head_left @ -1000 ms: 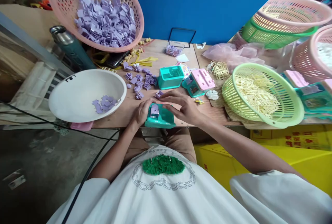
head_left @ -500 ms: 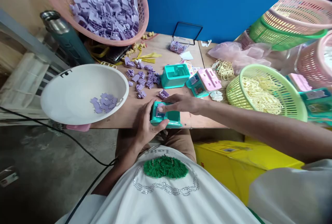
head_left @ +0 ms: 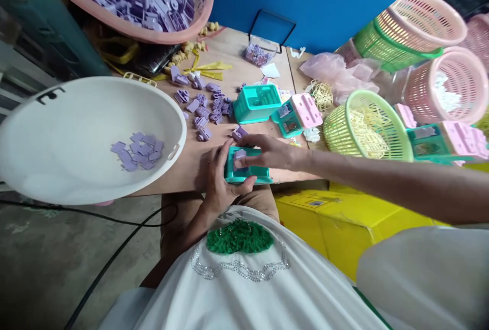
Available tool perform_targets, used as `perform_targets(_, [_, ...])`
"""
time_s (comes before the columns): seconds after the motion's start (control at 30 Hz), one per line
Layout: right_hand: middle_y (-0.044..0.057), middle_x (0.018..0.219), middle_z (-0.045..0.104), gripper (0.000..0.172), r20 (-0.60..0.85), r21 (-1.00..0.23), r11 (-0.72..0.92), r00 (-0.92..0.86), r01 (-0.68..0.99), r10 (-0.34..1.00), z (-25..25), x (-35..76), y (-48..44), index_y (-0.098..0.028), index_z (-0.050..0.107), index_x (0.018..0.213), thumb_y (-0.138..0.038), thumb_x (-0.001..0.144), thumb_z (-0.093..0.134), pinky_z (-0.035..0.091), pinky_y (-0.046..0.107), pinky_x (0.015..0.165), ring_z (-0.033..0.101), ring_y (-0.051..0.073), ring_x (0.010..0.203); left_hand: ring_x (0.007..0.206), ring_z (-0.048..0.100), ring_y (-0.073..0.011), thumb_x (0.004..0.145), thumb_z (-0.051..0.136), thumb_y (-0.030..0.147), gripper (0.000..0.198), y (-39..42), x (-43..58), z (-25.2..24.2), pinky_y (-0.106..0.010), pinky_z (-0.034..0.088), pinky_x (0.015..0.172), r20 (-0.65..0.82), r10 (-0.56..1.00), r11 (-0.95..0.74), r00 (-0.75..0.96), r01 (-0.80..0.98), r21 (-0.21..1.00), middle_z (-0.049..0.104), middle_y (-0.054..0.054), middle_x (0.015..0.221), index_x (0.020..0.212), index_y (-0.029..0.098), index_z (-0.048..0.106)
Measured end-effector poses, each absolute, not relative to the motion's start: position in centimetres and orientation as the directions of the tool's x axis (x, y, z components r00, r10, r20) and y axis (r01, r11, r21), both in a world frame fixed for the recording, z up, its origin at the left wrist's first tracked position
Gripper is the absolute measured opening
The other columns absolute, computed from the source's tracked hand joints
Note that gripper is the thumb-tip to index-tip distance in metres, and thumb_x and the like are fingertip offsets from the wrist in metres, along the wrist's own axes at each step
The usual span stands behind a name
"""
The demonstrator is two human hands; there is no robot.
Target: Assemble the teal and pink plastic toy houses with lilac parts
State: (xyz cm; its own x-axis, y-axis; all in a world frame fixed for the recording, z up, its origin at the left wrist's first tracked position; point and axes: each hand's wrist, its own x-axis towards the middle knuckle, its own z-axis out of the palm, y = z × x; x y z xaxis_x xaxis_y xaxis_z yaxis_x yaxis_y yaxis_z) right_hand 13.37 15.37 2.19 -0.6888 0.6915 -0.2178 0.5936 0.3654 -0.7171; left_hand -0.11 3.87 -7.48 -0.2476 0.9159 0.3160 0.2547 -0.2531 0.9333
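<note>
At the table's front edge my left hand point(head_left: 220, 186) grips a teal plastic box point(head_left: 262, 173), thumb along the near side and fingers around the left end. Across the box from the right comes my right hand point(head_left: 277, 153). Its thumb presses on a small light-purple plastic piece point(head_left: 240, 155) set in the box's left part; its other fingers bend over the far side. Just beyond the fingers lies a loose purple part point(head_left: 239, 132). An open teal box point(head_left: 257, 103) and a teal box with a pink top point(head_left: 296, 114) stand farther back.
At left, a white bowl point(head_left: 87, 116) holds flat purple pieces, below a pink basket point(head_left: 202, 9) of purple parts. Several purple parts point(head_left: 204, 108) lie mid-table. A yellow-green basket point(head_left: 336, 129) with cream pieces stands right, above a yellow box point(head_left: 336, 218). A teal flask point(head_left: 46, 29) stands upper left.
The camera view has shifted, so the bowl and flask look larger and nearer. Both hands stay on the teal box, with the right thumb still on the purple piece.
</note>
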Motion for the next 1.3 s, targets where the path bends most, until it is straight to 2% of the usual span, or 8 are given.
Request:
perform_targets(0.07, [0.010,0.104,0.075,0.043,0.024,-0.703,0.526,-0.723,0.479,0.691,2.5,14.2,14.3,-0.017,0.076,0.110,-0.051,0.085,0.082,0.056,0.039,0.091,0.068,0.024,0.097,0.121,0.060,-0.0332,0.083,0.074,0.064,0.084,3.9,-0.1,-7.7,-0.047,0.051,0.106,0.342,0.907,-0.271,-0.245,0.282,0.920,0.060,-0.015,0.130,0.149,0.019,0.049])
perform_targets(0.17, [0.014,0.110,0.072,0.039,0.162,-0.643,0.652,-0.761,0.402,0.629,2.6,15.1,13.4,-0.018,0.077,0.113,-0.051,0.094,0.073,0.054,0.043,0.095,0.066,0.026,0.104,0.122,0.061,-0.0334,0.081,0.075,0.066,0.086,4.0,-0.1,-8.2,-0.047,0.052,0.105,0.377,0.893,-0.291,-0.247,0.324,0.900,0.060,-0.016,0.129,0.148,0.018,0.049])
perform_targets(0.47, [0.015,0.108,0.070,0.029,0.222,-0.569,0.795,-0.891,0.212,0.396,1.7,14.5,14.2,-0.018,0.078,0.116,-0.036,0.103,0.061,0.055,0.040,0.089,0.064,0.024,0.100,0.123,0.061,-0.0339,0.085,0.069,0.067,0.082,4.2,0.0,-8.5,-0.049,0.053,0.106,0.407,0.879,-0.314,-0.247,0.343,0.885,0.062,-0.018,0.130,0.147,0.017,0.049])
perform_targets(0.87, [0.014,0.104,0.068,0.034,0.215,-0.559,0.785,-0.867,0.269,0.450,1.5,14.8,13.7,-0.016,0.080,0.115,-0.041,0.104,0.059,0.055,0.035,0.085,0.064,0.022,0.095,0.119,0.063,-0.0318,0.084,0.066,0.074,0.087,4.2,-0.1,-8.7,-0.045,0.054,0.104,0.397,0.884,-0.291,-0.249,0.371,0.882,0.062,-0.017,0.128,0.147,0.016,0.050])
perform_targets(1.0, [0.015,0.113,0.070,0.039,0.150,-0.655,0.701,-0.861,0.281,0.486,1.8,15.1,14.2,-0.017,0.080,0.119,-0.048,0.100,0.064,0.055,0.038,0.095,0.066,0.024,0.105,0.126,0.060,-0.0337,0.079,0.071,0.076,0.090,4.1,-0.9,-7.9,-0.046,0.050,0.109,0.313,0.925,-0.252,-0.213,0.273,0.928,0.062,-0.018,0.134,0.145,0.016,0.054])
perform_targets(1.1, [0.015,0.127,0.069,0.048,0.054,-0.766,0.513,-0.757,0.387,0.652,2.2,15.8,14.3,-0.020,0.074,0.133,-0.052,0.097,0.068,0.055,0.039,0.096,0.066,0.025,0.113,0.138,0.054,-0.0329,0.091,0.062,0.069,0.073,3.9,-1.7,-6.7,-0.046,0.042,0.118,0.169,0.975,-0.158,-0.147,0.084,0.984,0.061,-0.017,0.144,0.143,0.018,0.057])
perform_targets(1.2, [0.015,0.131,0.071,0.058,-0.225,-0.789,0.216,-0.598,0.575,0.769,2.8,16.2,14.2,-0.019,0.069,0.141,-0.052,0.093,0.072,0.056,0.039,0.097,0.067,0.028,0.117,0.139,0.054,-0.0290,0.099,0.054,0.050,0.049,3.8,-1.7,-5.6,-0.043,0.040,0.120,0.017,0.989,-0.027,-0.145,-0.064,0.998,0.063,-0.012,0.145,0.137,0.021,0.061])
perform_targets(1.3, [0.011,0.132,0.073,0.061,-0.536,-0.731,-0.082,-0.496,0.677,0.684,3.4,15.9,14.0,-0.020,0.073,0.135,-0.051,0.083,0.083,0.052,0.039,0.106,0.066,0.030,0.123,0.131,0.059,-0.0289,0.094,0.058,0.040,0.041,3.8,-1.1,-5.4,-0.042,0.045,0.114,-0.049,0.975,0.031,-0.216,-0.087,0.996,0.067,-0.010,0.137,0.129,0.020,0.064])
